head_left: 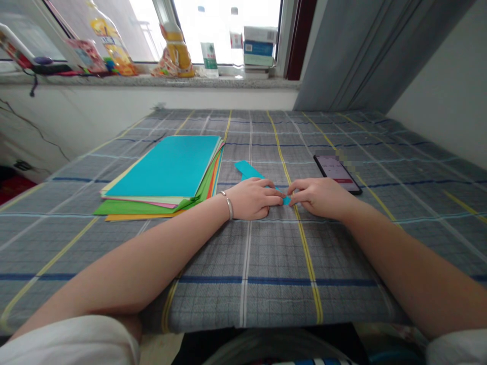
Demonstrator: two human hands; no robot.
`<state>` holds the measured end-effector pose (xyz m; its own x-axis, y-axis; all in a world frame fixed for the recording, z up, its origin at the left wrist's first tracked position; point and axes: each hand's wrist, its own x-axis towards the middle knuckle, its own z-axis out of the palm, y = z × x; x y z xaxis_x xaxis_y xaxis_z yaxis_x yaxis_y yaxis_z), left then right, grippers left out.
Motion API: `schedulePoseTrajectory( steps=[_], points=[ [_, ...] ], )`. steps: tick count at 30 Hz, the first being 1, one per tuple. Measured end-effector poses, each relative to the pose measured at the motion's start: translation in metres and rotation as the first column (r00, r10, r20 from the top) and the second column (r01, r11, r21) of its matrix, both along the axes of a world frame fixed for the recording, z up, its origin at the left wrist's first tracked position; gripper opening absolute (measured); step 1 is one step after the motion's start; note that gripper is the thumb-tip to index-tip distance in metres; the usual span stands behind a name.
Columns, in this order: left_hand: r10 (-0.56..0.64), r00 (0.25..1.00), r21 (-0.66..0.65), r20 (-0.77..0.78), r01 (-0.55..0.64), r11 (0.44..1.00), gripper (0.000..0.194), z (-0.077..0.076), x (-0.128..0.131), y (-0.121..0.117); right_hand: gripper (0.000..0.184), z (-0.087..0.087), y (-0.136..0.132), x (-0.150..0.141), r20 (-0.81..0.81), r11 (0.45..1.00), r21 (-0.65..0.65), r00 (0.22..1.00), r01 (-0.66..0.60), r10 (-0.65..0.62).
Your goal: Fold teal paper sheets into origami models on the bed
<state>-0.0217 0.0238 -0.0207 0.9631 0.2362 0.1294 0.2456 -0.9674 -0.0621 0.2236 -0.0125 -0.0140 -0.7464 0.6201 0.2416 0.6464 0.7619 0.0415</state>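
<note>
A folded strip of blue paper (249, 170) lies on the checked cloth, partly covered by my fingers. My left hand (253, 198), with a silver bangle at the wrist, rests over its middle, fingers bent and pressing it down. At the strip's right end, my right hand (312, 196) pinches the small tip between thumb and fingers. Both hands almost meet there. The part of the paper beneath my left palm is hidden.
Left of my hands lies a stack of coloured paper (167, 167), blue on top. A phone (338, 175) lies to the right. Along the windowsill (133, 81) stand bottles, snack packets and stacked boxes (259, 48). A grey curtain (342, 50) hangs at the back right.
</note>
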Motion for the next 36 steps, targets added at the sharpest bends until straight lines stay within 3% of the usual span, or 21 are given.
schedulePoseTrajectory(
  steps=[13,20,23,27,36],
  points=[
    [-0.005,0.999,-0.015,-0.038,0.005,1.0,0.037,0.002,-0.008,0.001,0.035,0.009,-0.002,0.009,0.035,0.995,-0.072,0.998,0.063,-0.061],
    [0.01,1.0,-0.047,-0.013,-0.011,0.999,0.036,0.0,-0.01,0.002,0.026,-0.004,0.005,0.01,-0.119,0.966,-0.224,0.98,0.13,-0.159],
    [0.028,1.0,-0.044,0.013,-0.028,0.999,0.035,-0.003,-0.009,0.002,0.03,-0.008,0.005,0.006,-0.162,0.974,-0.195,0.976,0.114,-0.146],
    [0.035,0.998,-0.05,0.046,-0.033,0.998,0.033,-0.006,-0.007,0.002,0.035,-0.011,0.002,-0.003,-0.154,0.988,-0.157,0.988,-0.01,-0.015],
    [-0.014,0.995,-0.061,0.094,0.02,0.998,0.029,-0.006,-0.008,0.005,0.036,-0.002,-0.001,-0.003,-0.046,0.992,-0.101,0.996,0.075,-0.08]
  ],
)
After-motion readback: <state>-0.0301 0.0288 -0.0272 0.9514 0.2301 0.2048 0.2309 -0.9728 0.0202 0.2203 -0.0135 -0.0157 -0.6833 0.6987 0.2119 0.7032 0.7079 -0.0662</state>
